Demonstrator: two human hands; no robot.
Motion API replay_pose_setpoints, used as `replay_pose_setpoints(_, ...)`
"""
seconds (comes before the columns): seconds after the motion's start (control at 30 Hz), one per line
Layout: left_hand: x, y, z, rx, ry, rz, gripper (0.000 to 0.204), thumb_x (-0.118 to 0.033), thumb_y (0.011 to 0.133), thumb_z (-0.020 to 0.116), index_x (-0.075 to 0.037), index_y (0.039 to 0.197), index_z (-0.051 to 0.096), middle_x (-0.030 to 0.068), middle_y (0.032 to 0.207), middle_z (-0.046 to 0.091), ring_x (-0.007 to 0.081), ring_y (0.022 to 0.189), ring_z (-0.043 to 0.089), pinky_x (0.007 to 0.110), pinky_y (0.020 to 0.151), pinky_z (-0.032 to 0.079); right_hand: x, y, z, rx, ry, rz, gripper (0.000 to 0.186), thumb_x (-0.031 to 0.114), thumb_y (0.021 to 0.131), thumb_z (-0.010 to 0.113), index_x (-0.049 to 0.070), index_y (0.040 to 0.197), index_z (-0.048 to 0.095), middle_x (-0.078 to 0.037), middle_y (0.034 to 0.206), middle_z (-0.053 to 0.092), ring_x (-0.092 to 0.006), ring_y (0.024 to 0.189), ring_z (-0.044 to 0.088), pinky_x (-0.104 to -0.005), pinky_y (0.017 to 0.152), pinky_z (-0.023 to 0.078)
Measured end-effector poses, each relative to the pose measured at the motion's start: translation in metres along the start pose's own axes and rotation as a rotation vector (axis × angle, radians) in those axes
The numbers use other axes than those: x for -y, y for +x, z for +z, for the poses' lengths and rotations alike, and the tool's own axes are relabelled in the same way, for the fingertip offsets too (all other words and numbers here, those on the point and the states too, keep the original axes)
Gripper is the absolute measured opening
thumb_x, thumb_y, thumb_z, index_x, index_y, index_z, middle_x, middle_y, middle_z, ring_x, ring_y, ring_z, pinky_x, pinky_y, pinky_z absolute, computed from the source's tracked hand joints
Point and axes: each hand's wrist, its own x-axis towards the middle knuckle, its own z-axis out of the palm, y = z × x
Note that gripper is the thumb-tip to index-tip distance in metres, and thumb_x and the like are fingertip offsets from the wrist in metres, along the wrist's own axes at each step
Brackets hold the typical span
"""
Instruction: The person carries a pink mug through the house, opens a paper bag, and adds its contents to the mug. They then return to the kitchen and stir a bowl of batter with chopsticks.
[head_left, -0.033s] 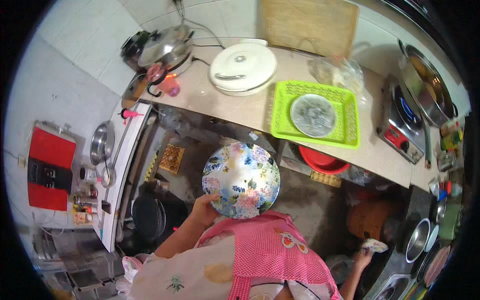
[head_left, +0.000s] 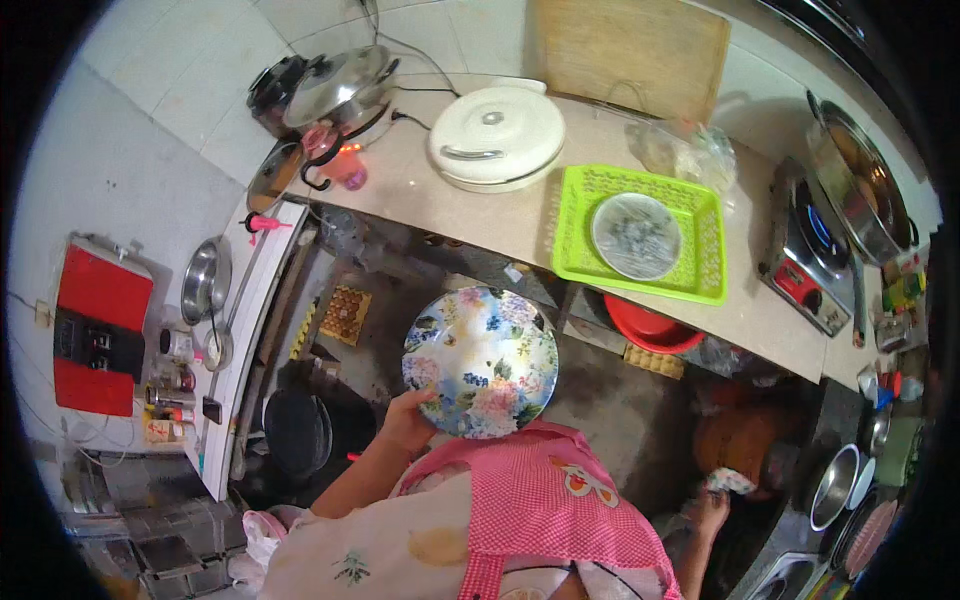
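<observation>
My left hand (head_left: 408, 420) grips the lower left rim of a large round plate (head_left: 480, 362) with a blue, pink and green flower pattern. The plate is held in front of my pink checked apron, its patterned face turned up. Lower right, away from the plate, my right hand (head_left: 711, 508) is closed on a small bunched cloth (head_left: 731, 482), white with coloured spots. Part of that hand is blurred, and the fingers under the cloth are hidden.
Across the counter stand a white round electric pan (head_left: 497, 135), a green basket (head_left: 640, 285) holding a covered dish (head_left: 636, 236), and a lit gas stove (head_left: 808, 250) with a large pot (head_left: 858, 175). A metal bowl (head_left: 835, 487) sits by the sink (head_left: 785, 578) at right.
My right hand with the cloth has moved a little to the left. The counter has shifted slightly rightward in view. The plate stays nearly in place in my left hand.
</observation>
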Motion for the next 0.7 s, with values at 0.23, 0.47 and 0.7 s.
replay_pose_setpoints(0.23, 0.045, -0.001, -0.032, 0.005, -0.165, 0.208, 0.057, -0.015, 0.074, 0.058, 0.002, 0.126, 0.043, 0.0152, 0.122, 0.053, 0.0322, 0.112, 0.05, 0.046, 0.099, 0.037, 0.229, 0.02, 0.188, 0.897, 0.442, 0.243, 0.014, 0.011, 0.087, 0.055, 0.005, 0.098, 0.061, 0.002, 0.074, 0.055, -0.0048, 0.056, 0.046, -0.0212, 0.046, 0.036)
replay_pose_setpoints(0.47, 0.058, -0.027, -0.013, -0.166, -0.013, 0.48, 0.055, -0.025, 0.075, 0.058, 0.0, 0.123, 0.048, 0.0137, 0.117, 0.055, 0.0324, 0.109, 0.051, 0.048, 0.092, 0.041, 0.398, 0.143, 0.275, 0.891, 0.441, -0.426, 0.027, 0.02, 0.091, 0.054, 0.002, 0.112, 0.055, -0.003, 0.083, 0.057, -0.0086, 0.069, 0.052, -0.0226, 0.055, 0.043)
replay_pose_setpoints(0.7, 0.069, -0.048, -0.036, -0.307, -0.035, 0.627, 0.062, -0.032, 0.073, 0.059, 0.0, 0.125, 0.047, 0.0132, 0.12, 0.053, 0.0323, 0.11, 0.05, 0.047, 0.094, 0.039, 0.405, 0.199, 0.338, 0.75, 0.082, -0.751, 0.041, 0.021, 0.087, 0.059, 0.005, 0.123, 0.05, -0.011, 0.111, 0.059, -0.0194, 0.096, 0.059, -0.0308, 0.067, 0.052)
